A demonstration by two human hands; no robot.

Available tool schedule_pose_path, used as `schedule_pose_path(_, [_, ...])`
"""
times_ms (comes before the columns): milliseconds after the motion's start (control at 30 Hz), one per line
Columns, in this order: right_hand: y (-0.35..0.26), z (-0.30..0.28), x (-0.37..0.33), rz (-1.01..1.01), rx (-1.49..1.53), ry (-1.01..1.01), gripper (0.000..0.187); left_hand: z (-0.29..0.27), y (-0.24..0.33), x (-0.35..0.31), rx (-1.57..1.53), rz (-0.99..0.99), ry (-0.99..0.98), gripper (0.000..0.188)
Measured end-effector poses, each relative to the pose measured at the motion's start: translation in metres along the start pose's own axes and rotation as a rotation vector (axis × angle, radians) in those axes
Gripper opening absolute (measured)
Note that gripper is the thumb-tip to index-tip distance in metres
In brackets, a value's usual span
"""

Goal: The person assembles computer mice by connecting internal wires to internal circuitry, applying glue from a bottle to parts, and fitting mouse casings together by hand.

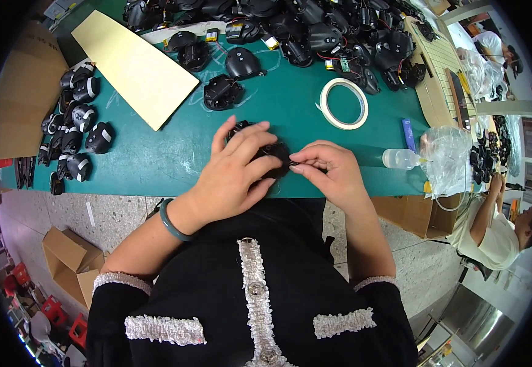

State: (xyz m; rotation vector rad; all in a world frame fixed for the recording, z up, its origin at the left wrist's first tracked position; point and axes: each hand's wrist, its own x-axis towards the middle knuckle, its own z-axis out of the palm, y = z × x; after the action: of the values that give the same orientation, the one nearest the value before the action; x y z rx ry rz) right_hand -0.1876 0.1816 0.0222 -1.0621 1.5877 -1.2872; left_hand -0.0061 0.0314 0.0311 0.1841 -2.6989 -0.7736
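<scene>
Black casing (281,153), one; hands (232,171) (336,174), two

"Is it bright?"
"Fairly, and even across the middle; the pale board (134,67) at upper left stands out brightly."
"Any glare?"
"Small highlights on the black shells (241,63) at upper middle, and shine on the clear plastic bag (446,153) at right."
"Sharpness?"
"Good around the centre, softer toward the left and right margins."
"Distortion?"
"Strong: straight edges bow near the rim, and the corners fall into black."
</scene>
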Motion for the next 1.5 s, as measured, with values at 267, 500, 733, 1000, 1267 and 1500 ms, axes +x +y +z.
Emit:
schedule_pose_path(267, [-0.003, -0.003, 0.027, 0.230, 0.041, -0.004, 0.015, 0.005, -0.004, -0.007, 0.034, -0.032, -0.035, 0.029])
schedule_pose_path(500, [-0.005, -0.008, 0.030, 0.298, 0.053, -0.099, 0.014, 0.005, -0.011, -0.010, -0.043, 0.003, -0.080, 0.034])
schedule_pose_path(733, [-0.008, -0.003, 0.026, 0.332, 0.020, -0.105, 0.012, 0.005, -0.013, -0.011, -0.068, 0.019, -0.081, 0.034])
schedule_pose_path(1000, [-0.006, 0.002, 0.023, 0.280, -0.076, -0.065, 0.012, 0.005, -0.014, -0.011, -0.101, 0.019, -0.083, 0.031])
schedule_pose_path(1267, [-0.001, 0.002, 0.013, -0.021, -0.276, -0.024, 0.023, 0.003, -0.015, -0.011, -0.136, 0.012, -0.093, 0.030])
schedule_pose_path(1500, [-0.003, 0.003, 0.015, 0.066, -0.234, 0.010, 0.012, 0.004, -0.017, -0.010, -0.152, 0.020, -0.090, 0.028])
